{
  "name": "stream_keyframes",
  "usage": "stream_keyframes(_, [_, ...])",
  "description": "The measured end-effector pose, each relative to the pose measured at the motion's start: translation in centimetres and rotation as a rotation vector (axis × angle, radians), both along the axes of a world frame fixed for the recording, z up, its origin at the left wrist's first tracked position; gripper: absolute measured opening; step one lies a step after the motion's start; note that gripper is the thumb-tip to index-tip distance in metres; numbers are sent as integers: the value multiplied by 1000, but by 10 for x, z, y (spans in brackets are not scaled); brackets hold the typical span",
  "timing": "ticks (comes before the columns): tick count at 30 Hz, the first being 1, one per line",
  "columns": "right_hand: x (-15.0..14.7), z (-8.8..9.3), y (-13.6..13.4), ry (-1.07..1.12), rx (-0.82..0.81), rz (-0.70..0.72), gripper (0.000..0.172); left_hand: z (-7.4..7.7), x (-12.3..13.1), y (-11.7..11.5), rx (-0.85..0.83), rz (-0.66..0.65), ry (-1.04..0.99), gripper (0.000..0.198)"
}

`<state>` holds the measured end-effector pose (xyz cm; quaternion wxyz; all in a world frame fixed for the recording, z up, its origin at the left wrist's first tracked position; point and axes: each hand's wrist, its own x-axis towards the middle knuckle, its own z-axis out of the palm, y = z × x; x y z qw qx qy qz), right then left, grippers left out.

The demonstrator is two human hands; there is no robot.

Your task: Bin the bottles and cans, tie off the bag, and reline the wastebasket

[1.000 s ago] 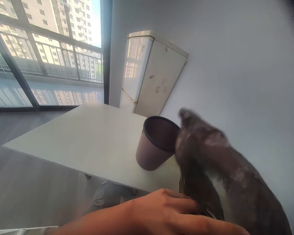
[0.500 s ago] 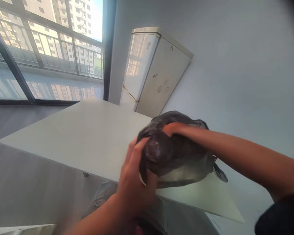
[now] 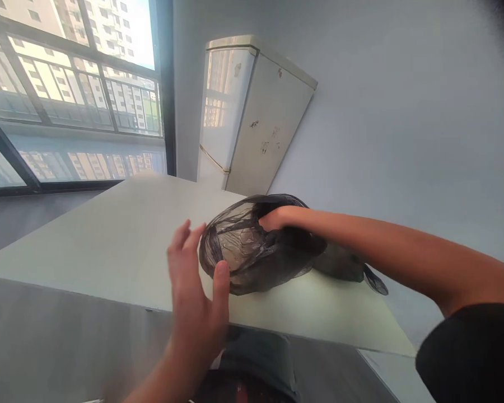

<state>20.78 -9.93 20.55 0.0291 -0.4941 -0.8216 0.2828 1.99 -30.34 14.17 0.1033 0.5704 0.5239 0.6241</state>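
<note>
A thin black plastic bag [image 3: 273, 263] lies on the white table [image 3: 121, 240], its mouth spread toward the left. My left hand [image 3: 197, 285] is at the mouth's left rim, thumb and fingers apart, with nothing gripped between them. My right hand [image 3: 277, 217] reaches into the bag from the right. Dark plastic covers its fingers, so what they touch or hold is hidden. A loose loop of the bag, like a handle [image 3: 376, 280], sticks out at the right beneath my right forearm.
Behind the table stands a white refrigerator [image 3: 260, 123] with worn stickers. A grey wall [image 3: 403, 123] runs along the right. Large window panes [image 3: 75, 101] with dark frames are at the left. The table's near edge [image 3: 109, 299] is in front of me.
My left hand has let go of the bag's edge and moved left, its fingers spreading. The bag's mouth now gapes wider toward the left. My right hand is still inside.
</note>
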Motion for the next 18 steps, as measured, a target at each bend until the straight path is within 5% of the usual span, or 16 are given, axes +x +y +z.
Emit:
stream_keyframes(3, [22,30,-32,-167,128,34,19,9,8,-13,196,56,109,50])
stream_keyframes(7, [67,48,-76,-180,581,-117,31,13,23,7,186,-267,256,47])
stream_keyframes(9, [86,42,-82,-122,647,-215,41,9,28,35,64,-366,264,51])
stream_keyframes(14, [107,21,-47,178,305,-274,57,-6,31,101,-146,-552,82,68])
stream_keyframes(18, [113,11,-24,575,-166,-235,79,-23,25,114,-245,-740,81,72])
